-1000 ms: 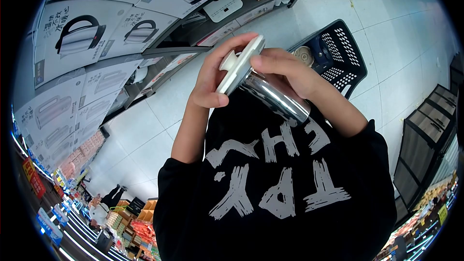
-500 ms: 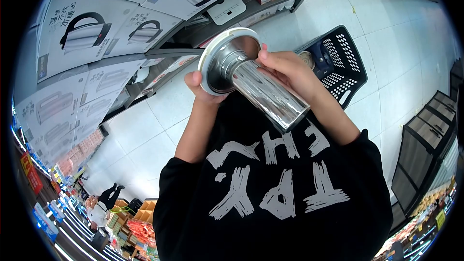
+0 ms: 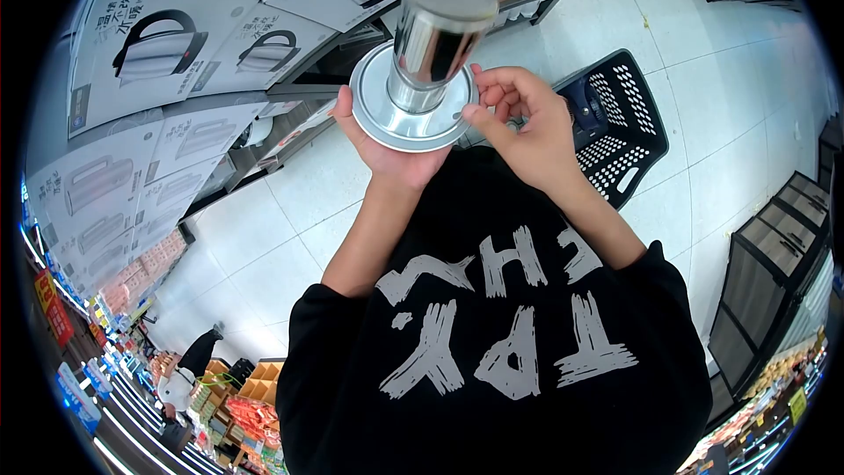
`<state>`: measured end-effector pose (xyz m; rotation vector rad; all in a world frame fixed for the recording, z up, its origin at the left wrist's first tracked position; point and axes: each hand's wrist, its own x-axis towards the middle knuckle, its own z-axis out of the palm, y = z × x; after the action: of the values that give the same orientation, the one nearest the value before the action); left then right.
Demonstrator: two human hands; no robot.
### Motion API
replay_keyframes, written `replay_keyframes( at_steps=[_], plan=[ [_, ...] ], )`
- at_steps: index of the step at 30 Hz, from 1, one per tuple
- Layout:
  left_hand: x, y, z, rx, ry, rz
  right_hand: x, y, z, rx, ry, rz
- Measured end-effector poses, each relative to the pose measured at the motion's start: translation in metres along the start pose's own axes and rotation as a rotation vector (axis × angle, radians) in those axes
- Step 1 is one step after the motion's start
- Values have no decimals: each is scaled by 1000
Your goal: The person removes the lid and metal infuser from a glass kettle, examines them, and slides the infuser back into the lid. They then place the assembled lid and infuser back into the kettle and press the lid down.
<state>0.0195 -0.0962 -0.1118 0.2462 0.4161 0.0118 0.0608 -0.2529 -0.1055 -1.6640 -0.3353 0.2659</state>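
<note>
A shiny metal piece (image 3: 431, 53) has a cylinder standing up from a wide round flange, its capped end blurred and towards the camera. My left hand (image 3: 400, 158) holds the flange from below and from the left, with the thumb on its edge. At the flange's right edge is my right hand (image 3: 536, 127), its thumb and forefinger closed on the rim and the other fingers curled.
Boxes with kettle pictures (image 3: 158, 53) are stacked at the upper left. A black basket (image 3: 646, 114) with a dark blue item inside stands on the tiled floor. Dark cabinets (image 3: 765, 273) are at the right. Another person (image 3: 180, 383) is far off, lower left.
The metal piece has turned, so its cylinder points up rather than down to the right. My left hand has moved beneath the flange, and my right hand has shifted lower along its rim.
</note>
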Motion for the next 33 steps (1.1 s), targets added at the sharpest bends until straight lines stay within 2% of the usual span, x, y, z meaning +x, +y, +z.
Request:
replay_keyframes(
  at_steps=[4,7,8,14,17,22,25,33],
  plan=[
    [-4,-2,9,54,31,14,-2,-5,0,-143,-25,-171],
    [-8,1,5,-64,-80,-39,-2,-7,-1,-145,-26,-295],
    [-8,1,7,-58,-62,-47,-2,-8,-1,-138,-18,-338],
    [-5,-4,16,9,-1,-72,-3,-9,-4,-105,-47,-357],
    [-6,-6,26,132,39,-55,-4,-11,-8,-32,-75,-235],
    [-5,-4,23,159,34,-92,-1,-8,-13,63,-103,-198],
    [-8,-9,37,194,188,-82,2,-7,-15,50,-101,-197],
    [-8,-8,30,264,127,-92,0,-9,-17,-27,-79,-239]
  ],
)
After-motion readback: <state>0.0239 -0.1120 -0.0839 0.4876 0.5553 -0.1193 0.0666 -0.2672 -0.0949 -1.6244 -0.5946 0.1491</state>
